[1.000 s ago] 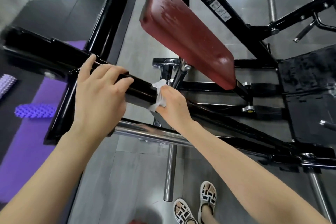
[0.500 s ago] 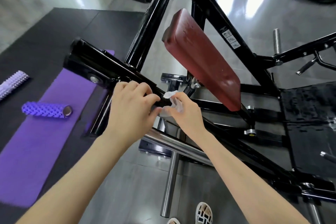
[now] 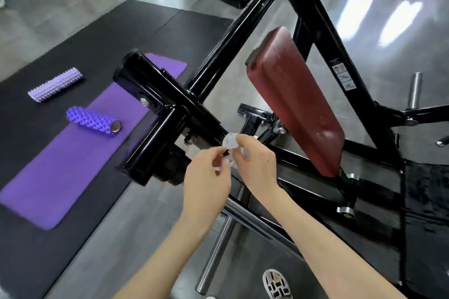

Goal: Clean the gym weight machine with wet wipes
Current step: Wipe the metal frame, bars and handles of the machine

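The weight machine has a black steel frame [image 3: 170, 104] and a dark red pad [image 3: 291, 99] tilted above it. A small crumpled white wet wipe [image 3: 230, 141] is held between both hands just in front of the frame's black cross bar. My right hand [image 3: 255, 160] pinches the wipe from the right. My left hand [image 3: 206, 177] pinches its lower left edge with fingertips. Neither hand touches the frame. Part of the wipe is hidden by my fingers.
A purple mat [image 3: 80, 153] lies on black flooring at left, with a dark purple roller [image 3: 93, 121] and a pale purple roller [image 3: 56, 85]. A chrome bar [image 3: 213, 255] runs below my hands. A black footplate [image 3: 427, 201] is at right. My sandalled foot [image 3: 277, 284] is on the grey floor.
My left hand has come off the black bar and joined the right hand on the wipe. The wipe has lifted off the bar. The view has tilted up and left.
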A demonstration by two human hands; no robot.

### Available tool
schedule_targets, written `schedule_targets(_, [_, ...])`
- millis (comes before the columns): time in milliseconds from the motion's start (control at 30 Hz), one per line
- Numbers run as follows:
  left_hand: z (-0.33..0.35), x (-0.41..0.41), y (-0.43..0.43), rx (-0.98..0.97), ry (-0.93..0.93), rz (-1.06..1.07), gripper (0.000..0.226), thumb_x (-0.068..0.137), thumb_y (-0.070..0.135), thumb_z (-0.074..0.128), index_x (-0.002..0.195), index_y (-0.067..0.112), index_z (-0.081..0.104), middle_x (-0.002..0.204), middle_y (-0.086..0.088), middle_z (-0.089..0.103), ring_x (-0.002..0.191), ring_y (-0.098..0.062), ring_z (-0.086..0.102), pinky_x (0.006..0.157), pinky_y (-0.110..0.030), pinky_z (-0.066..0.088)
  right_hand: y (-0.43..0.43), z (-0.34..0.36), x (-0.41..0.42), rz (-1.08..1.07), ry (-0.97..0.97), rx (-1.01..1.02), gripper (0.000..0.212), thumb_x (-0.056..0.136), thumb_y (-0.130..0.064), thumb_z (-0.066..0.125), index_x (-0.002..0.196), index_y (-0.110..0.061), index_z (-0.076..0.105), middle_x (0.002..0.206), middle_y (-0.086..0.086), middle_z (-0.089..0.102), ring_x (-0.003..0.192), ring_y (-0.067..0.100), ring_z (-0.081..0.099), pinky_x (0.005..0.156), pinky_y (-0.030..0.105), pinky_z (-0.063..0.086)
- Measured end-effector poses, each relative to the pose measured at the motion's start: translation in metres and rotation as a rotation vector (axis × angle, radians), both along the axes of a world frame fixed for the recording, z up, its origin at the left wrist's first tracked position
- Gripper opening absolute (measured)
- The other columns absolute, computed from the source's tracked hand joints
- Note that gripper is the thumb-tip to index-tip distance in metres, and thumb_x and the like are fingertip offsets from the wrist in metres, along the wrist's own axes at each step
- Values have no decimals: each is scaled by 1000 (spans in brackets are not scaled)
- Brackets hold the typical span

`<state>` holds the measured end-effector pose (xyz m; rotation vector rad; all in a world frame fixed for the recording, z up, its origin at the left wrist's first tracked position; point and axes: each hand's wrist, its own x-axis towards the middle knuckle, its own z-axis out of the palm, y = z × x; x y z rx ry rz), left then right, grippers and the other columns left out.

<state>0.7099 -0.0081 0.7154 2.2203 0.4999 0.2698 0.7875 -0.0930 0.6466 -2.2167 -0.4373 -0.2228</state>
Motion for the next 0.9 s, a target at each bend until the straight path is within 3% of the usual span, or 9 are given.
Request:
schedule_targets(133, [-19,13,-36,-291,69,299,32,98,20,42,127,16,55,116,7,59,104,-7,54,77,-12,35,-12,26,3,300,327,184,13,91,-11,55,100,-14,64,78,-19,58,72,-2,51,72,12,40])
schedule_targets(233, [-37,18,-58,-447,8,393,26,98,20,39,112,18,60,84,7,64,72,-13,56,66,-28,38,-18,29,13,328,514,295,23,96,-21,46,80,-17,61,66,-13,55,65,3,47,68,21,41])
schedule_targets(300, [-46,22,-68,-598,-31,467,30,98,26,40,123,25,56,82,9,66,65,-9,57,64,-26,41,-16,25,21,256,501,278,23,94,-30,48,84,-14,60,74,-8,59,75,12,54,74,29,44])
schedule_targets(367, [-57,24,-71,-771,-86,493,41,96,34,43,136,30,46,103,16,67,89,3,61,87,-27,49,-11,25,26,200,422,213,18,90,-35,55,88,-17,55,76,-12,57,78,11,54,72,23,39])
schedule_targets(433, [-71,27,-71,-900,-149,509,50,89,40,47,137,30,45,130,11,57,122,-6,50,107,-39,38,-5,28,28,176,324,166,19,86,-32,61,91,-17,50,74,-12,55,76,13,55,68,23,38])
schedule_targets(500, [-81,32,-67,-967,-220,554,54,85,39,47,137,25,45,139,5,50,131,-13,42,112,-43,31,0,29,32,170,249,135,21,83,-29,64,91,-16,49,75,-9,57,76,17,57,74,29,41])
schedule_targets(667, [-75,43,-63,-931,-405,675,47,93,23,45,139,14,43,138,2,50,127,-8,45,111,-32,32,-8,21,40,152,338,204,27,74,-29,74,91,-17,56,81,-8,61,80,7,60,74,18,45])
schedule_targets(800, [-75,53,-74,-748,-350,728,45,99,24,42,143,23,34,96,34,50,85,30,45,79,1,34,-26,2,32,175,410,254,16,77,-25,73,84,-22,59,76,-14,62,71,-11,58,65,5,40])
schedule_targets(900, [-82,60,-84,-624,-256,736,54,99,29,40,148,26,19,92,14,61,87,6,58,88,-17,46,-36,-12,25,219,409,260,7,84,-26,67,84,-27,60,76,-10,67,73,0,61,67,15,46])
